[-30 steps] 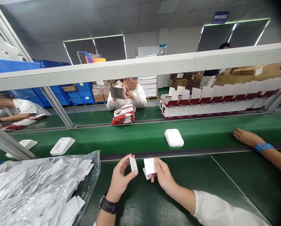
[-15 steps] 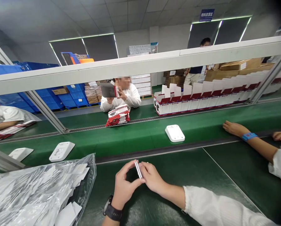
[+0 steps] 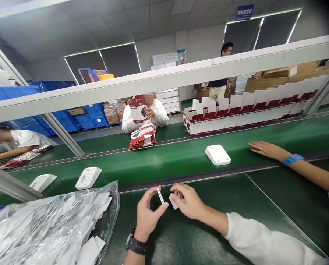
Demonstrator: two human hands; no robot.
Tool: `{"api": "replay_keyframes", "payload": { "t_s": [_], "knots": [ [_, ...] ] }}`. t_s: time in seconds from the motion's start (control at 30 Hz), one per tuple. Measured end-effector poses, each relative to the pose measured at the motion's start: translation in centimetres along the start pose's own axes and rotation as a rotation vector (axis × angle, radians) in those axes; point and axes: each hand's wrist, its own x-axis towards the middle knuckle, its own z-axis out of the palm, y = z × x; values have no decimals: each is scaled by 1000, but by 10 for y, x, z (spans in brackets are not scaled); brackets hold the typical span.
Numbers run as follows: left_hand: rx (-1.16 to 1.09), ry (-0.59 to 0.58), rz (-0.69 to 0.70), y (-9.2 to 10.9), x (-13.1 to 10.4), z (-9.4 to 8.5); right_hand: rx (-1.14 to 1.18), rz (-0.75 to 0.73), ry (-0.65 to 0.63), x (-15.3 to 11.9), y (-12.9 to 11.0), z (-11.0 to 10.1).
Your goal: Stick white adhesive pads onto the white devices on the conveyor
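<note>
Over the dark green worktop (image 3: 192, 235), my left hand (image 3: 148, 213) pinches a thin stack of white cards (image 3: 160, 195) edge-on between thumb and fingers. Just to its right, my right hand (image 3: 190, 202) grips a single white card (image 3: 173, 202), held apart from the stack. What is printed on the cards cannot be made out. A clear plastic bag (image 3: 113, 198) full of similar white cards (image 3: 43, 228) lies to the left of my left hand. Beyond my hands, a white plastic device (image 3: 218, 154) rests on the green conveyor belt (image 3: 153, 167).
More white devices (image 3: 88, 177) sit on the belt at left. A co-worker's hand (image 3: 269, 150) reaches over the belt at right. Across it, a person holds a printed box (image 3: 138, 110) behind flattened boxes (image 3: 144, 137). Open boxes (image 3: 236, 114) stand in a row below a white beam (image 3: 164, 75).
My right hand has moved right, away from the stack, with one card in it. The devices have shifted right in view. The person opposite has turned the box; the co-worker's hand reaches farther left.
</note>
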Motion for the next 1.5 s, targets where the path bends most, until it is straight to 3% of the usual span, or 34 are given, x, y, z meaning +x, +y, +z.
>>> {"api": "replay_keyframes", "payload": {
  "t_s": [0.1, 0.23, 0.43, 0.53, 0.73, 0.83, 0.93, 1.03, 1.17, 1.3, 1.43, 1.5],
  "knots": [
    [-217, 82, -114, -4, 6, -6, -362, -259, -109, -6, 16, -19],
    [-434, 165, -238, -4, 10, -8, -504, -371, -263, -11, 34, -25],
    [-650, 155, -290, -5, 8, -8, -478, -467, -137, -8, 42, -19],
    [-721, 120, -326, -8, 8, -10, -303, -389, -43, -9, 40, -19],
    [-874, 121, -377, -10, 8, -7, 91, 23, 45, -18, 30, -8],
    [-920, 153, -378, -10, 8, -5, 249, 118, 33, -13, 34, -5],
    [-924, 220, -371, -9, 9, -4, 265, 132, 76, 12, 43, -1],
    [-917, 210, -332, -10, 9, -5, 100, -2, 134, 55, 50, 13],
    [-885, 186, -265, -11, 8, -2, -71, -135, 146, 112, 51, 49],
    [-934, 223, -214, -7, 9, -6, -184, -193, 84, 143, 43, 86],
    [-1148, 301, -85, 4, 9, -42, -332, -274, -46, 155, 26, 121],
    [-1130, 334, 40, 8, 6, -66, -418, -297, -83, 164, 13, 139]
  ]
}}
